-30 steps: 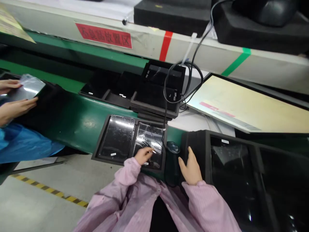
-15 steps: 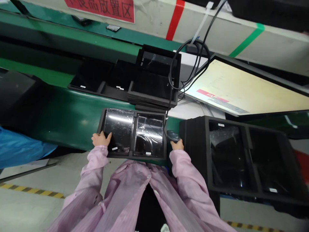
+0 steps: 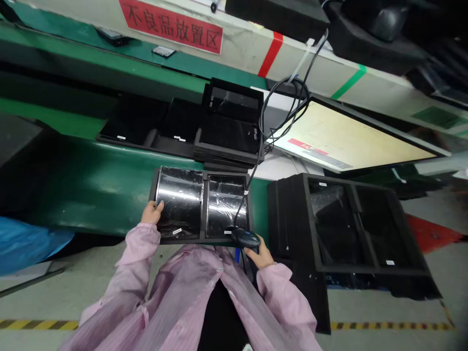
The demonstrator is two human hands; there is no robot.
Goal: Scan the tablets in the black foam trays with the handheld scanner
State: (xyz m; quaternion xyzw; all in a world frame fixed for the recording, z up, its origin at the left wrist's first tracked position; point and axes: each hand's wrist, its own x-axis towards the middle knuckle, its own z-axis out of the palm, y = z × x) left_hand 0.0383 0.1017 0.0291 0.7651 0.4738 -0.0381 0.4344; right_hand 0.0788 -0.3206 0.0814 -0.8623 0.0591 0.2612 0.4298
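A black foam tray (image 3: pixel 204 204) on the green bench holds two dark, glossy screen panels wrapped in clear film. My left hand (image 3: pixel 151 213) pinches the left edge of the left screen panel (image 3: pixel 180 202), thumb on top. That panel looks slightly raised on this side, with a small white label near its lower edge. In my right hand (image 3: pixel 262 253) is a black corded barcode scanner (image 3: pixel 247 240). The scanner hangs over the tray's lower right corner, its nose by the label of the right screen panel (image 3: pixel 225 207). Its cable runs up across the tray's right side.
More trays with dark panels (image 3: pixel 230 134) stand behind. To the right rises a stack of black foam trays (image 3: pixel 292 219). A lit monitor (image 3: pixel 358 139) leans behind it, near a coiled cable (image 3: pixel 263 114). A blue bag (image 3: pixel 29 243) is at far left.
My right hand has brought the scanner from beside the tray to over its lower right corner. My left hand has closed on the left panel's edge, which has come up slightly. The view has shifted.
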